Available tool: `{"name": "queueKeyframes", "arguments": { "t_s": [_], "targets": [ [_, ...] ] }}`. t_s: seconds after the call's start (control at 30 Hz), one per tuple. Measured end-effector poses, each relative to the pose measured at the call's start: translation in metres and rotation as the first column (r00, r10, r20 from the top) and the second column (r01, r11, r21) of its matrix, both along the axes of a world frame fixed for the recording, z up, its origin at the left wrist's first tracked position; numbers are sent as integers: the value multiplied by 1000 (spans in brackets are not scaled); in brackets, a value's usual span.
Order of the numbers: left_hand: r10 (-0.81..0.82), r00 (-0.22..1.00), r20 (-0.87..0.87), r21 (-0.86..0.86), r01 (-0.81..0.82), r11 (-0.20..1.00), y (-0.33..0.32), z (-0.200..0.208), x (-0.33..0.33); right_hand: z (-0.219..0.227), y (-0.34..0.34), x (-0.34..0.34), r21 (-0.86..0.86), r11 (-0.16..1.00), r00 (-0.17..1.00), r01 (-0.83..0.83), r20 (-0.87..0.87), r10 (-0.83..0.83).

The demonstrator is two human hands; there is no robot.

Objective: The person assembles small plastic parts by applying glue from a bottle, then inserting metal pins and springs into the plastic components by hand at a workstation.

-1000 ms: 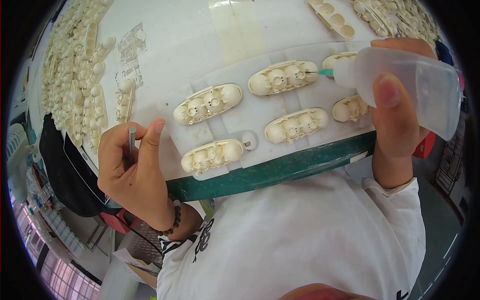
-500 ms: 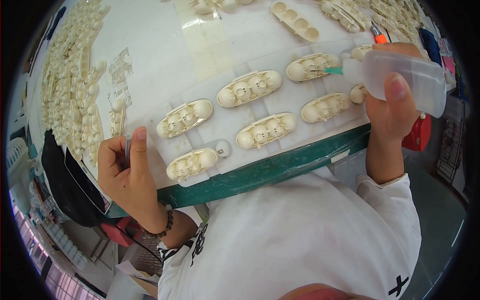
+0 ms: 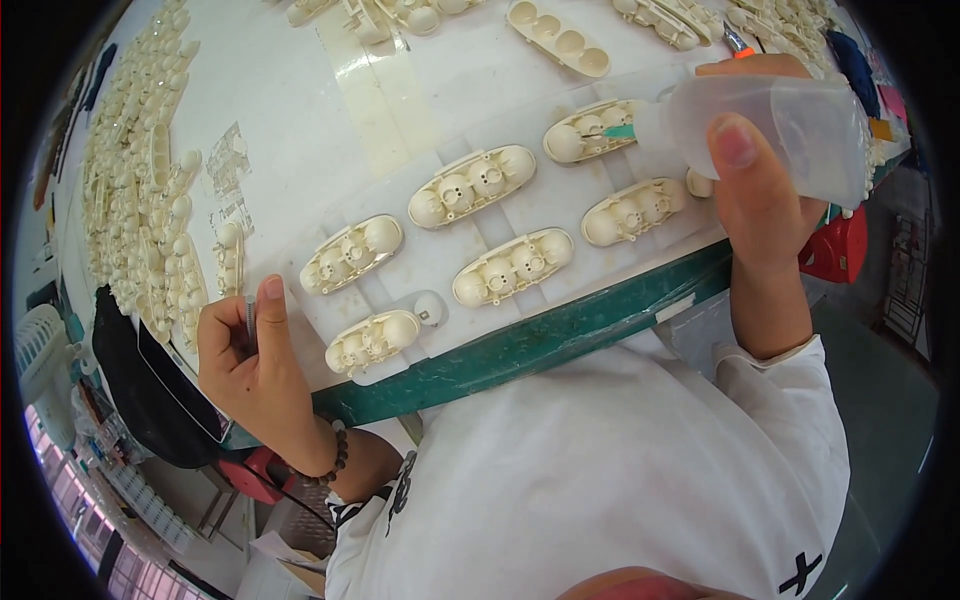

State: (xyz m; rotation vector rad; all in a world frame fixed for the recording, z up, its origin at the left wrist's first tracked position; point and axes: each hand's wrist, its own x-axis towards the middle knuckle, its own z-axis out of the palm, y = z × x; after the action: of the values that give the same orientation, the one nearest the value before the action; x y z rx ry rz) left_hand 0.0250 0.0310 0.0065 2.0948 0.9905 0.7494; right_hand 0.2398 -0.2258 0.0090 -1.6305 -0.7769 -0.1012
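My right hand (image 3: 757, 195) is closed round a translucent squeeze bottle (image 3: 815, 125), tilted with its green needle tip (image 3: 619, 131) pointing left. The needle reaches over a cream plastic part (image 3: 565, 143) with rounded bulbs in the back row; whether it touches is too fine to tell. Closed at the board's left end, my left hand (image 3: 255, 385) pinches a thin grey ribbed rod (image 3: 250, 318) upright between thumb and fingers. Similar cream parts, such as the near-left one (image 3: 372, 342), lie in two rows on a pale translucent board (image 3: 430, 265). My right hand hides the rows' right end.
Loose cream parts form a large heap (image 3: 140, 215) along the table's left side. A four-cup cream piece (image 3: 558, 40) lies beyond the board, with an orange-handled cutter (image 3: 741, 45) to its right. The table's green edge (image 3: 520, 340) runs close to my body.
The whole view has shifted a little, so the board and parts sit further left. The needle has moved slightly left along the same part. My left hand keeps its pinch.
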Motion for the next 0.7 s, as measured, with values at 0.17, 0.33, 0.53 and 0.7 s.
{"name": "queueKeyframes", "arguments": {
  "t_s": [0.17, 0.33, 0.53, 0.7],
  "targets": [
    [-7, 1000, 24, -23, 8, 1000, 1, -2, -1, 2, -8, 7, 71, 996, 999, -51, 9, 50],
    [-5, 1000, 7, -8, 5, 1000, 1, -2, 0, 2, -16, 15, 176, 983, 997, 59, 44, -68],
    [0, 1000, -19, 8, 0, 1000, 1, -2, -1, 1, -14, 14, 125, 986, 991, 106, 67, -115],
    [-8, 1000, 0, 14, 8, 1000, 1, -2, 1, -2, -10, 10, 95, 972, 976, 215, 27, -218]
  ]
}}
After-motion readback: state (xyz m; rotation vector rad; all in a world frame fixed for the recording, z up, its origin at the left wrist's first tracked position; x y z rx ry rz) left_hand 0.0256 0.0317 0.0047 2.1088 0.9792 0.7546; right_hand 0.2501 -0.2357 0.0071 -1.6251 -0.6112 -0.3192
